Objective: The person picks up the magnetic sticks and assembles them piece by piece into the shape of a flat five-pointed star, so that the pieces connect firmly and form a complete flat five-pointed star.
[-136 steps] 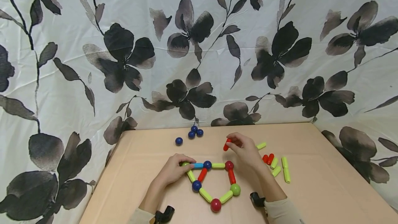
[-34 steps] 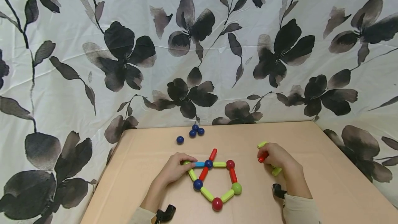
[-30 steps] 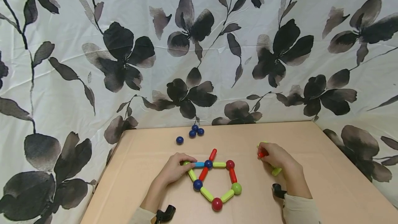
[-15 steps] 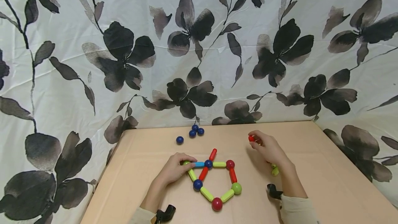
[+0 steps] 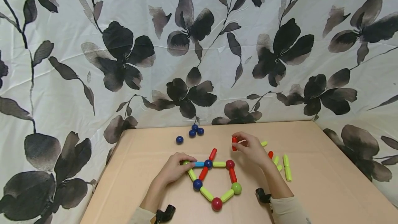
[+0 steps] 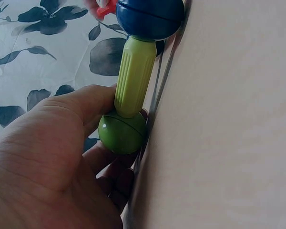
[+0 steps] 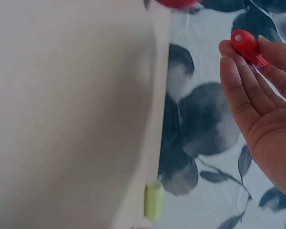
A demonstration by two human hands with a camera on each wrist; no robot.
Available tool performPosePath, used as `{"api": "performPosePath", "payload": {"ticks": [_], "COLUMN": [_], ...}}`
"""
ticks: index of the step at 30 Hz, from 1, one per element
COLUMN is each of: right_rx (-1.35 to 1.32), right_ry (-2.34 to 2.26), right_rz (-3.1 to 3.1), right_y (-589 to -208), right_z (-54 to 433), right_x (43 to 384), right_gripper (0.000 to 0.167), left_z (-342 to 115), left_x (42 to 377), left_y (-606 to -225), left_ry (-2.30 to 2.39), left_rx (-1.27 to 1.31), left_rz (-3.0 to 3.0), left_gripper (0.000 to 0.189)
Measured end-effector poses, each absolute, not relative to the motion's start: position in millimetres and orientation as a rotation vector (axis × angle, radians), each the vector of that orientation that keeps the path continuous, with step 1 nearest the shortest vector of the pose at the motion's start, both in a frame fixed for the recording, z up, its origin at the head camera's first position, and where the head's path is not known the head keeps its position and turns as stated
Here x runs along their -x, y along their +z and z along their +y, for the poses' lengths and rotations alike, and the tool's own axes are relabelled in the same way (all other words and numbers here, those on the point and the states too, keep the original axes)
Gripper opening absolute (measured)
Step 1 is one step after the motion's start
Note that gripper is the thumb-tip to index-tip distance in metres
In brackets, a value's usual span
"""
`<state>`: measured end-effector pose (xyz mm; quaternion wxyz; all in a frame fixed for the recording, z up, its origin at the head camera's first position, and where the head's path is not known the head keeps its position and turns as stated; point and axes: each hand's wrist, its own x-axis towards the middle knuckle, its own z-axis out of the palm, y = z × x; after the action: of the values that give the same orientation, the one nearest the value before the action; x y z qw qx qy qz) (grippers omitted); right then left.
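Note:
On the table lies a flat frame of magnetic rods and balls, with a red ball [image 5: 216, 204] at its near corner. My left hand [image 5: 174, 168] holds the frame's left corner, thumb and fingers around a green ball [image 6: 122, 132] where a yellow-green rod [image 6: 135, 78] and a blue rod [image 5: 199, 164] meet. From a dark blue ball [image 5: 208, 164] on the far side, a red rod [image 5: 212, 154] points outward. Raised beyond the frame's right side, my right hand [image 5: 250, 148] pinches another red magnetic rod [image 7: 248, 47] between thumb and fingertips; a small metal dot shows on its end.
Several loose dark blue balls [image 5: 192, 133] sit near the table's far edge. Right of my right forearm lie loose yellow-green rods [image 5: 287, 168] and one red rod [image 5: 271, 154]. A floral cloth [image 5: 186, 61] hangs behind the table [image 5: 329, 189].
My right hand placed one red rod on the far blue ball, picked another red rod from the right-hand pile and carried it left toward the frame. My left hand stayed at its corner.

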<state>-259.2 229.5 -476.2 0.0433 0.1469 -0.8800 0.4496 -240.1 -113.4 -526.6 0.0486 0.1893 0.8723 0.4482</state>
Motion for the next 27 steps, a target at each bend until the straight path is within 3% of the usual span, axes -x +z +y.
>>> {"api": "performPosePath", "payload": {"ticks": [27], "right_rx": [-0.479], "right_ry": [1.418], "right_rz": [-2.941], "right_y": [-503.7], "right_z": [191.1], "right_x": [257.2], "right_gripper": [0.037], "left_z": [-112.2], "left_x": [238.2], "left_y": [-526.0], "left_ry": [1.383], "left_rx": [-0.555], "left_rz": [2.66], "left_gripper": [0.017]}}
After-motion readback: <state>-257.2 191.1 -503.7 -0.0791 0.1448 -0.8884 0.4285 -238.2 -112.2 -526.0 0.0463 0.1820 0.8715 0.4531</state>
